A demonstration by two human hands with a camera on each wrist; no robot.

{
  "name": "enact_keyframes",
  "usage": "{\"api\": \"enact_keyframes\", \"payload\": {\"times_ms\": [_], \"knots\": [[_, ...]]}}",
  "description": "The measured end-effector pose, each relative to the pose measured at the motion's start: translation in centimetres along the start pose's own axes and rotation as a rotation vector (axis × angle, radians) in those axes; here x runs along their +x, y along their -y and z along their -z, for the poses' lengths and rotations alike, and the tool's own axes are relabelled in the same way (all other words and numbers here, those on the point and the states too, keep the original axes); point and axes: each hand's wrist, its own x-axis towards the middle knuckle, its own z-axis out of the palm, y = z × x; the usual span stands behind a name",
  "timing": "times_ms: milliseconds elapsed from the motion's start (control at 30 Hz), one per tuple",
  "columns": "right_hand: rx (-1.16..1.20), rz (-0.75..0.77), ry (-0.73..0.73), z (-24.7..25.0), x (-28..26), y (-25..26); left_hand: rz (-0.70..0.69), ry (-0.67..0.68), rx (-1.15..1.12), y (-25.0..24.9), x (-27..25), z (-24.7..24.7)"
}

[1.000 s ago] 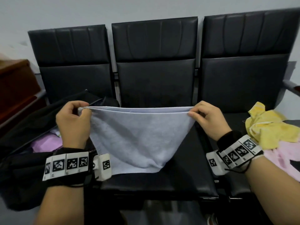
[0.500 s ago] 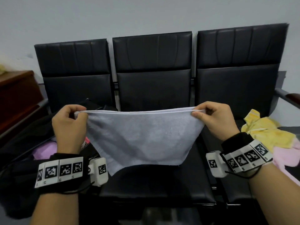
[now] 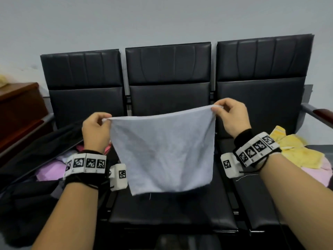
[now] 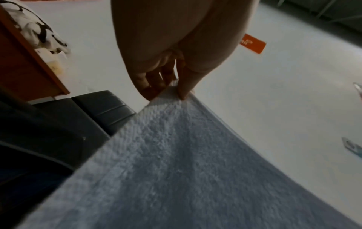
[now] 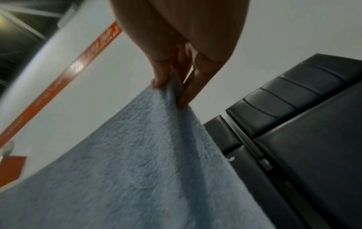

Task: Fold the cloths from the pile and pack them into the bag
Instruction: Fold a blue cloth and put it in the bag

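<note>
A pale blue cloth (image 3: 163, 150) hangs doubled over in the air above the middle seat. My left hand (image 3: 103, 121) pinches its upper left corner and my right hand (image 3: 219, 110) pinches its upper right corner, a little higher. The left wrist view shows thumb and fingers of the left hand (image 4: 172, 91) nipping the blue cloth (image 4: 166, 162). In the right wrist view my right hand (image 5: 170, 89) pinches the blue cloth (image 5: 147, 162) the same way. A black bag (image 3: 34, 154) lies open on the left seat with pink cloths (image 3: 49, 171) inside. The pile of yellow and pink cloths (image 3: 299, 152) lies on the right seat.
A row of three black padded seats (image 3: 167, 87) stands against a pale wall. A brown wooden cabinet (image 3: 19, 109) is at the far left. An armrest (image 3: 319, 114) sticks out at the right edge.
Both hands have lifted the cloth higher and drawn closer together, the right hand rising more. The cloth's lower edge now hangs off the seat and squarer.
</note>
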Motion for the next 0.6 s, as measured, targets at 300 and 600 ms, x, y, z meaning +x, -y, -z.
{"api": "enact_keyframes", "payload": {"times_ms": [300, 600], "knots": [[0.247, -0.062, 0.147, 1.4, -6.0, -1.3, 0.083, 0.095, -0.196, 2.1, -3.2, 1.6], [0.225, -0.434, 0.393, 0.2, -16.2, -9.9, 0.494, 0.517, 0.078, 10.2, -12.1, 1.4]]}}
